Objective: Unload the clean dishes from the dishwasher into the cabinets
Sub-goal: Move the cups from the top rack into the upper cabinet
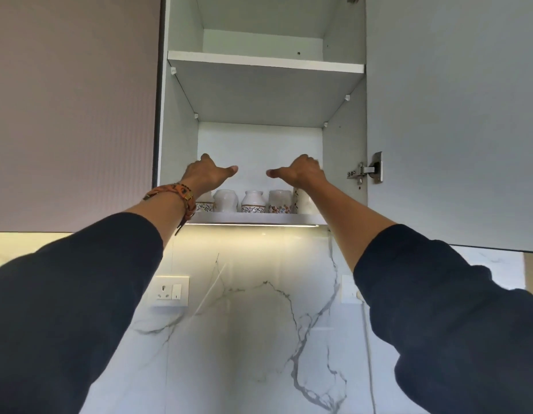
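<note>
The upper cabinet (253,218) stands open. On its bottom shelf is a row of several white ceramic cups (253,201) with floral bands, and a taller white one (302,201) at the right end. My left hand (205,173) and my right hand (302,171) both reach up into the cabinet, just above the cups. The thumbs point toward each other with a gap between them. I see nothing in either hand. The fingers point away from me and are mostly hidden behind the backs of the hands.
The middle shelf (265,62) is overhead. The cabinet's door (453,115) is swung open on the right, its hinge (369,171) near my right hand. A closed door (71,115) is on the left. Below are a marble backsplash (244,324) and a wall socket (168,291).
</note>
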### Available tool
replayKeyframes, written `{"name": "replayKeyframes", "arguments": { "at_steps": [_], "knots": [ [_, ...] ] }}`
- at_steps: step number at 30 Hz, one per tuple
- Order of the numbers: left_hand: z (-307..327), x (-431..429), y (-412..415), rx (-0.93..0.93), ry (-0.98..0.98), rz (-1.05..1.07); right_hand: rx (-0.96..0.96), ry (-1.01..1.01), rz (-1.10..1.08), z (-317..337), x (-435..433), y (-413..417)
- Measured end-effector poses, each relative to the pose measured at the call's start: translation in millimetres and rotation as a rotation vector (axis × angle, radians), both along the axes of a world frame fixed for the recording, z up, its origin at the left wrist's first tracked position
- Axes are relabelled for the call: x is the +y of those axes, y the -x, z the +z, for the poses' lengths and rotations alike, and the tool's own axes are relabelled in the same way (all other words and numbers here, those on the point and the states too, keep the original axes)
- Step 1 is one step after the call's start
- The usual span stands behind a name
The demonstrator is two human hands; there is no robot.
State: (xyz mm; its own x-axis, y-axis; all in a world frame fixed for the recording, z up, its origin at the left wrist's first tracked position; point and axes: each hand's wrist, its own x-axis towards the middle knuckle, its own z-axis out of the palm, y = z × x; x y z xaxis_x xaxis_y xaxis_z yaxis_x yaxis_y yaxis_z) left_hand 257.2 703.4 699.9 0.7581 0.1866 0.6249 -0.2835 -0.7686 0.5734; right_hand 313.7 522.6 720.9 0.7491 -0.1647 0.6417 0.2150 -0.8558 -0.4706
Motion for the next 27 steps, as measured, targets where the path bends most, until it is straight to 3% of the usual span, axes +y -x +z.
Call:
{"name": "replayKeyframes", "arguments": {
  "at_steps": [10,16,27],
  "knots": [
    [-71.5,-49.7,139.6,0.028,0.058,-0.168,0.069,0.034,-0.024,-100.3,-22.2,171.2],
    [-157.3,-98.8,216.4,0.248,0.105,-0.267,0.255,-0.057,-0.066,-186.7,-58.3,284.7],
    [-252.4,-272.7,348.5,0.484,0.047,-0.56,0.437,-0.131,-0.27,-284.6,-225.8,449.0]
  ]
}}
